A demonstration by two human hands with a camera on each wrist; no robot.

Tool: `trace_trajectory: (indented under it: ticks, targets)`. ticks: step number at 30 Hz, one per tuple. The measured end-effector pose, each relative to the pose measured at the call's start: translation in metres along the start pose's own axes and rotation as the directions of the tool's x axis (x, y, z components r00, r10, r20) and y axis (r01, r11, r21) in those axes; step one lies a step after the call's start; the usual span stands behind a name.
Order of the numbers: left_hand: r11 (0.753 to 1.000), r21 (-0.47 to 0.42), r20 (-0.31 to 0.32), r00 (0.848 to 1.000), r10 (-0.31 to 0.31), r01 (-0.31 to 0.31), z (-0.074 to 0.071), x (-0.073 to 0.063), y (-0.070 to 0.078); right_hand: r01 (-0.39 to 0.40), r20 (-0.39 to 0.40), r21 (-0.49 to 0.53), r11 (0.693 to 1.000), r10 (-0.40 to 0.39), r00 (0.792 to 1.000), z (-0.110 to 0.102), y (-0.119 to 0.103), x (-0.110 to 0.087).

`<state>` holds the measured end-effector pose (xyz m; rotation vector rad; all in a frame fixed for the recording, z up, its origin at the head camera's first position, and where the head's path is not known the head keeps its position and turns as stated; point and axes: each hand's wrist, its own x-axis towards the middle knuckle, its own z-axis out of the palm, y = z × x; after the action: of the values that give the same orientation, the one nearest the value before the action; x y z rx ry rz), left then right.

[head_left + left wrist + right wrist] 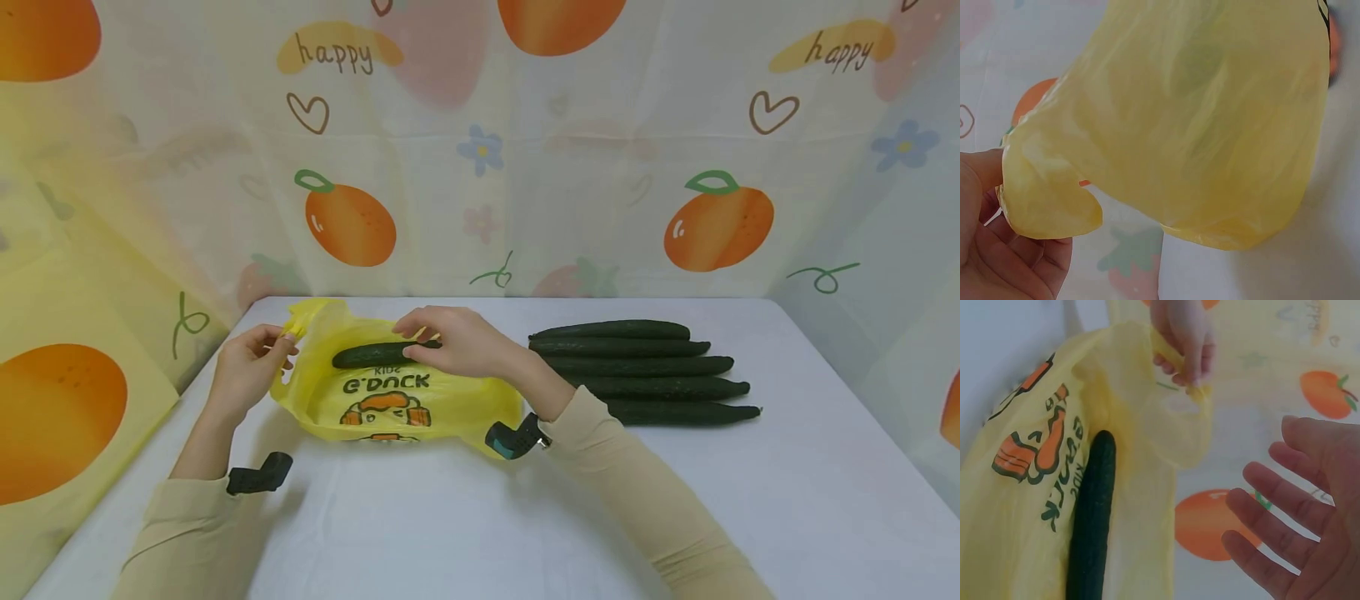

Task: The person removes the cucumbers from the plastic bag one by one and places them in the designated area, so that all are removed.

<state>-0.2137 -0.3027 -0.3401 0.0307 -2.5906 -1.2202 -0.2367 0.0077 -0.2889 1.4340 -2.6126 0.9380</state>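
Observation:
A yellow plastic bag [465, 404] with a cartoon print lies on its side at left centre, its handle end lifted. My left hand [251, 367] pinches this handle between thumb and fingers; the left wrist view shows the bag's film [1197, 137] hanging from the grip. One dark green cucumber [369, 356] lies over the printed side, its skin uncovered by film in the right wrist view. Above its right end is my right hand [461, 342], overlapping it from the head. From the right wrist, that hand's fingers [1285, 506] are spread and relaxed, apart from the cucumber.
Several more cucumbers [660, 388] lie side by side to the right, past the right forearm. All rests on a white table [420, 525]. A fruit-print cloth [525, 192] hangs behind it and at both sides. Each wrist carries a small black camera [258, 475].

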Motion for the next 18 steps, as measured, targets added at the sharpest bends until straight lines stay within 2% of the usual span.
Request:
trace_trajectory:
  ticks: [6,11,18]
  targets:
    - [1.0,0.011,0.003,1.0,-0.009,0.009,0.0,0.0,0.002,-0.072,0.067,0.013,0.997,0.071,0.995,0.008,0.008,0.015]
    - [1.0,0.014,0.002,1.0,-0.018,0.018,0.0,0.0,0.001,-0.109,0.118,-0.018,0.994,0.11,0.987,0.016,0.016,0.023]
    - [1.0,0.005,0.002,1.0,-0.021,0.021,0.001,-0.001,0.002,-0.196,0.18,-0.044,0.98,0.201,0.963,0.03,0.032,0.026]
